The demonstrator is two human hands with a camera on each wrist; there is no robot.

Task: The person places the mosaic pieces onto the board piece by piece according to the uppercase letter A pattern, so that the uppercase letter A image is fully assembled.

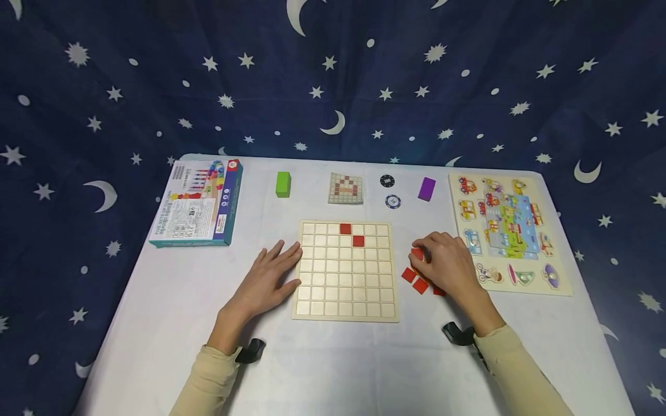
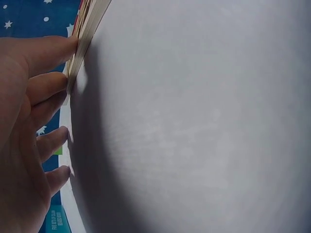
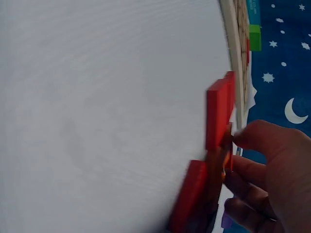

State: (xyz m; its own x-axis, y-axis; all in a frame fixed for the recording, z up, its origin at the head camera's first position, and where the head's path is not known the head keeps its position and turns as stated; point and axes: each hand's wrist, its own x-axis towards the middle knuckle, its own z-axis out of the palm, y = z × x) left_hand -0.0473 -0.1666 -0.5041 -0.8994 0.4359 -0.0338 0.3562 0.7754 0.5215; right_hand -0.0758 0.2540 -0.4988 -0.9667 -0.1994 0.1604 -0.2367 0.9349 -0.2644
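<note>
Two bare hands, left hand (image 1: 270,277) and right hand (image 1: 448,266), no rings, no gloves, nails short and unpainted. Both arms in long sleeves: left sleeve (image 1: 205,384) and right sleeve (image 1: 520,370), same pale cream/beige knit, plain, no print or logo, soft folds along the forearm. Cuffs end at the wrist, snug, slightly gathered. Each wrist carries a small black mount: left wrist clip (image 1: 251,350) sits at the cuff edge, curved black plastic; right wrist clip (image 1: 458,333) same kind, black, glossy, with a strap running under the cuff. No watch, no bracelet. In the wrist views only fingers show, bare
</note>
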